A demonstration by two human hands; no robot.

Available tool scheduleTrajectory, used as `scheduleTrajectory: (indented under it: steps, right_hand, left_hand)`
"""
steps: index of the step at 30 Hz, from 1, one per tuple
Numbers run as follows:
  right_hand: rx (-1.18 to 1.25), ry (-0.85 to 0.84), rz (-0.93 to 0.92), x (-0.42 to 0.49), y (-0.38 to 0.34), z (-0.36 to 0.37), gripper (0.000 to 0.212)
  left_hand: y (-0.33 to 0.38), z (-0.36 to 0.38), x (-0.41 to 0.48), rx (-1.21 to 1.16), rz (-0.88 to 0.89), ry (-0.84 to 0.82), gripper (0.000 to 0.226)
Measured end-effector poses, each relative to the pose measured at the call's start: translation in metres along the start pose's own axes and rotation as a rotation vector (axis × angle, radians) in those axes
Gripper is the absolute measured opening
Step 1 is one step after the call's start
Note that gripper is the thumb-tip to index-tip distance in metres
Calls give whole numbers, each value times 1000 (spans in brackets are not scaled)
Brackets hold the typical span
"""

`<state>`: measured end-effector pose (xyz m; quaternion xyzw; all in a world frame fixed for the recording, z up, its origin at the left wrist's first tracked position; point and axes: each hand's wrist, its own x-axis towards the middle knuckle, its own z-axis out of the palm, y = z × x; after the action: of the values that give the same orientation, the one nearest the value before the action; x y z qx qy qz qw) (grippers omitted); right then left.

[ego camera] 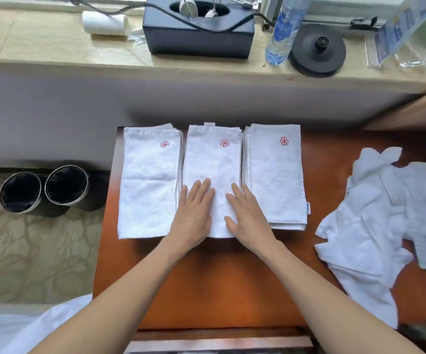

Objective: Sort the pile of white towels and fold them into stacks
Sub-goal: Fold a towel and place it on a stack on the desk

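Note:
Three stacks of folded white towels with red flower marks lie side by side on the brown table [232, 277]: a left stack [148, 180], a middle stack [213, 159] and a right stack [274, 172]. My left hand [194, 215] and my right hand [247, 221] both lie flat, fingers straight, on the near half of the middle stack. A loose pile of unfolded white towels [375, 218] sprawls at the table's right side, apart from both hands.
Two dark round bins [43, 190] stand on the carpet left of the table. On the stone ledge behind are a black box [197, 39], a rolled white towel [104, 23], a water bottle [282, 34] and a black kettle base [318, 51].

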<state>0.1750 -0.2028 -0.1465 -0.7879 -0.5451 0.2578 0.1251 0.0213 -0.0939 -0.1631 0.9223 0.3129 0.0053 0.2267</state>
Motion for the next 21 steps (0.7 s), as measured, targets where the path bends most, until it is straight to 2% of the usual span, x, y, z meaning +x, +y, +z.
scheduleTrajectory:
  steps: [5, 11, 16, 21]
  right_hand:
    - [-11, 0, 0, -53, -5, 13, 61]
    - [60, 32, 35, -130, 17, 17, 62]
    - [56, 62, 89, -189, 75, 2, 59]
    - [85, 36, 120, -264, 150, -27, 58]
  left_hand:
    - [19, 7, -42, 63, 8, -94, 62]
    - [79, 23, -80, 112, 16, -169, 68]
    - [147, 45, -103, 136, -11, -126, 68]
    - [256, 90, -125, 147, 1, -160, 68]
